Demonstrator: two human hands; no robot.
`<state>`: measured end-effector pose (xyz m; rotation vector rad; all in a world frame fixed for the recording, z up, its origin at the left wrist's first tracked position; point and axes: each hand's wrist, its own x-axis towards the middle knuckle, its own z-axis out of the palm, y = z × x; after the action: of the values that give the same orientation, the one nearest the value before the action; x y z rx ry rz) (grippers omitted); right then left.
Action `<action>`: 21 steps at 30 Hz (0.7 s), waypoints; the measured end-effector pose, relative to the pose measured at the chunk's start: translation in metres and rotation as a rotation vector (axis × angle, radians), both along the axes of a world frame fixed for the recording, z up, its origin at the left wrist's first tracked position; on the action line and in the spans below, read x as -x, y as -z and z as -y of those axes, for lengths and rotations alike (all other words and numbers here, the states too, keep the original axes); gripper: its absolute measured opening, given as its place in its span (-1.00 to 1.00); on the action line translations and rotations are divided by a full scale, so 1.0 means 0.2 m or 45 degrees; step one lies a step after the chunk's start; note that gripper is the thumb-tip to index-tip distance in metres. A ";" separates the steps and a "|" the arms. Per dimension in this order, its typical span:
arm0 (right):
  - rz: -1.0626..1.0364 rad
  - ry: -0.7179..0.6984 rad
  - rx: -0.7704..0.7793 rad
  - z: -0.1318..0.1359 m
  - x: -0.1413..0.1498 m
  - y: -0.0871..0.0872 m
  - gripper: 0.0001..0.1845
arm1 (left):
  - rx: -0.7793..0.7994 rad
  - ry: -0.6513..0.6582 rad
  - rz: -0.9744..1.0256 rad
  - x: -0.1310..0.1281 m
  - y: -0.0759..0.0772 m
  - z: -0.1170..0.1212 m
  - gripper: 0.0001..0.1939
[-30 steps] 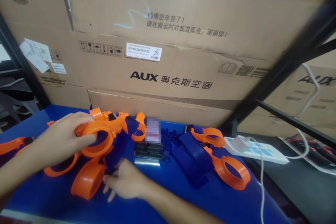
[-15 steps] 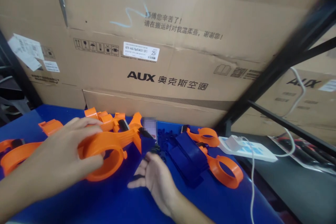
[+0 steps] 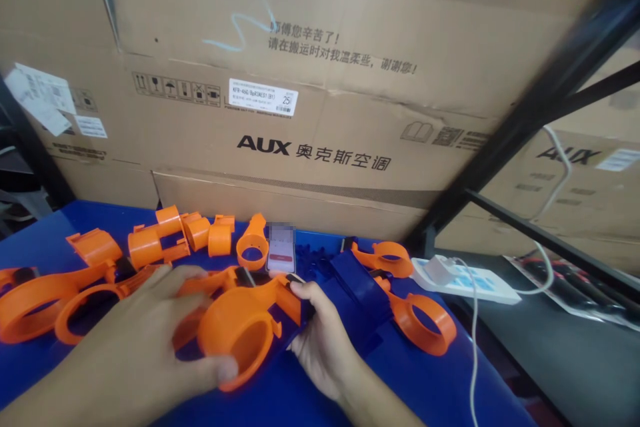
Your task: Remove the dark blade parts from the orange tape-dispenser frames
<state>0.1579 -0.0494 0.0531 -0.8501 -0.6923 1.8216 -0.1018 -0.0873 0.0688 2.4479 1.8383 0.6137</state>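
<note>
**One orange ring piece (image 3: 233,317) held from both ends**

Between our hands we have it above the blue counter (image 3: 280,407). Our left hand (image 3: 145,340) curls around its ring, thumb at the near rim; our right hand (image 3: 325,343) is closed on the far end of its arm, thumb on top. Beyond the right hand lies a phone (image 3: 281,257); to its right, dark blue parts (image 3: 360,293). More orange pieces (image 3: 144,247) lie past our left hand.

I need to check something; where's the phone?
In the head view, the phone is left of centre, just right of an orange ring, near the carton.
</note>
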 end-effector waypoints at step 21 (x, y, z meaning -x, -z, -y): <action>0.056 -0.297 -0.191 -0.17 -0.19 -0.04 -0.45 | 0.053 0.058 -0.152 0.05 0.15 -0.06 -0.75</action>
<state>0.1950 -0.0156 0.0604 -0.7364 -0.9778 1.9328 -0.1112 -0.0755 0.0390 2.5432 1.8099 0.4310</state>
